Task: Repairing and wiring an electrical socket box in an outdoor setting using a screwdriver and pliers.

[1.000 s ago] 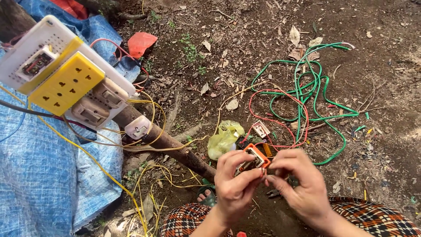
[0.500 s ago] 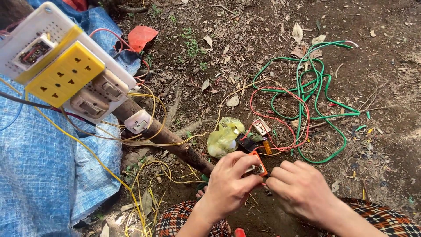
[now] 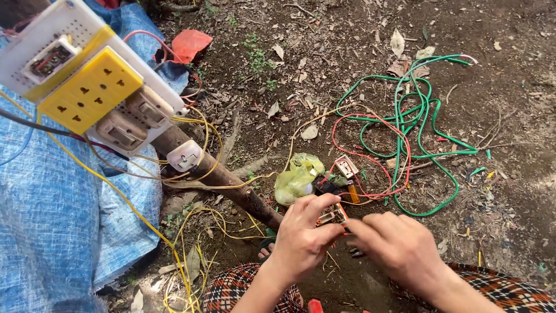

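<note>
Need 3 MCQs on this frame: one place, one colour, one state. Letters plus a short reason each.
1. Where does the green wire lie?
A. on the blue tarp
B. on the bare soil, beyond the right hand
C. wound round the log

2. What colour is the socket block on the white board?
A. yellow
B. black
C. green

3. What is the left hand doing?
A. resting flat on the soil
B. gripping the log
C. pinching a small orange part in its fingers

Answers:
1 B: the green coils spread over dirt, right of centre, past the right hand.
2 A: the block with the holes is plainly yellow.
3 C: thumb and fingers close on the part, with the right hand meeting it.
</note>
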